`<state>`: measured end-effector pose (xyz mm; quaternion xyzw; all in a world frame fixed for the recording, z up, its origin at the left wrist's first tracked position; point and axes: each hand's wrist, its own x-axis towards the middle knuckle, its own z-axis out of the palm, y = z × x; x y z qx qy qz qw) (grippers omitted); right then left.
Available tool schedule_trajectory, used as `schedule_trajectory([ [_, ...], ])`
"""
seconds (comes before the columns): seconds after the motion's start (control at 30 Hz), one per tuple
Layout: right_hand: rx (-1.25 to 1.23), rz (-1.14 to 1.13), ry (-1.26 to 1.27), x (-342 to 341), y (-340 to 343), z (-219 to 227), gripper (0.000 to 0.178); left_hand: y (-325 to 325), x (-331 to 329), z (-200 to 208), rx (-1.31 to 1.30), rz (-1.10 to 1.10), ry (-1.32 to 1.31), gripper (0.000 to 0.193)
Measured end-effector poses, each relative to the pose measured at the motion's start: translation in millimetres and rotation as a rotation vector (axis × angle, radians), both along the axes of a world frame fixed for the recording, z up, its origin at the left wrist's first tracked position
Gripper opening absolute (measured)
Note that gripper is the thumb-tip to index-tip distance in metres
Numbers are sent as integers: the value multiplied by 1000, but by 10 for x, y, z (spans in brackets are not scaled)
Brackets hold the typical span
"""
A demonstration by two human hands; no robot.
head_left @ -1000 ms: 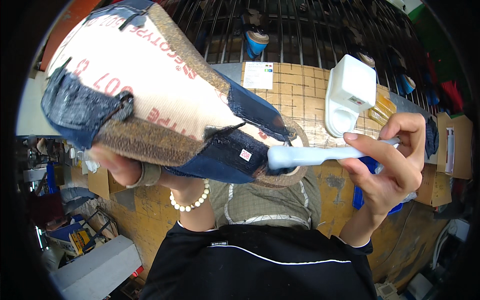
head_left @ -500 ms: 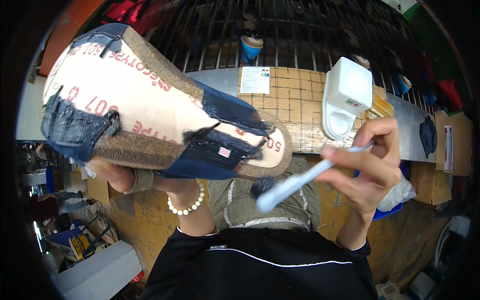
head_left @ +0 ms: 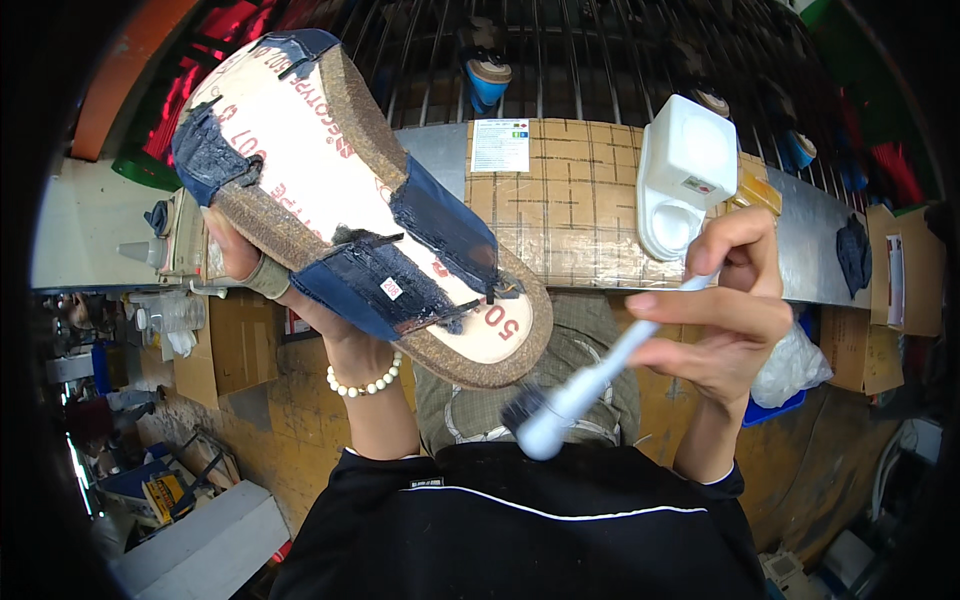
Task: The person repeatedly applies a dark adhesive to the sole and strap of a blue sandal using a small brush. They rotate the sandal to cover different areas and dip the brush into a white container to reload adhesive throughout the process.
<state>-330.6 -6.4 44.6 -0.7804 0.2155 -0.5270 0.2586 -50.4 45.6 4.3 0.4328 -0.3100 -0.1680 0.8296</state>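
Observation:
My left hand point(head_left: 232, 250) grips a sandal point(head_left: 275, 165) from beneath and along its left edge, with its underside facing me. The sandal has a pale printed base, a brown speckled cork rim and navy straps whose folded ends look dark and wet. A small white sticker point(head_left: 391, 288) sits on one strap. Between the thumb and fingers of my right hand point(head_left: 740, 320) is a brush point(head_left: 585, 390) with a pale blue-white handle. Its dark bristles point(head_left: 524, 404) point left, just below the sandal's lower end; whether they touch it I cannot tell. Most left fingers are hidden behind the sandal.
A white plastic pot point(head_left: 690, 150) with a round cup stands on a taped cardboard sheet point(head_left: 560, 220) on the bench. Beyond are metal bars point(head_left: 590, 70) with a blue shoe point(head_left: 488, 85). A dark fabric piece point(head_left: 854, 268) and cardboard boxes point(head_left: 905, 270) are at right.
The sandal has turned to a steeper angle, and its upper end has shifted right. My right hand has moved slightly left, with the brush head a little lower.

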Motion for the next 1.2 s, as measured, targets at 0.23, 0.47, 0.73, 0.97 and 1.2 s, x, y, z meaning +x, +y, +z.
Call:
schedule_trajectory([
  [0.23,36,46,-21,-9,-25,-14,38,-41,-40,46,27,-100,81,75],
  [0.47,51,131,-24,-14,-67,-26,39,-87,-121,60,52,-244,189,73],
  [0.73,92,198,-79,6,-117,-105,38,-114,-252,98,80,-417,307,71],
  [0.97,189,229,-8,-40,-156,-190,39,-149,-351,105,104,-496,355,69],
  [1.2,192,129,9,-83,-92,-218,41,-187,-356,115,96,-498,371,68],
])
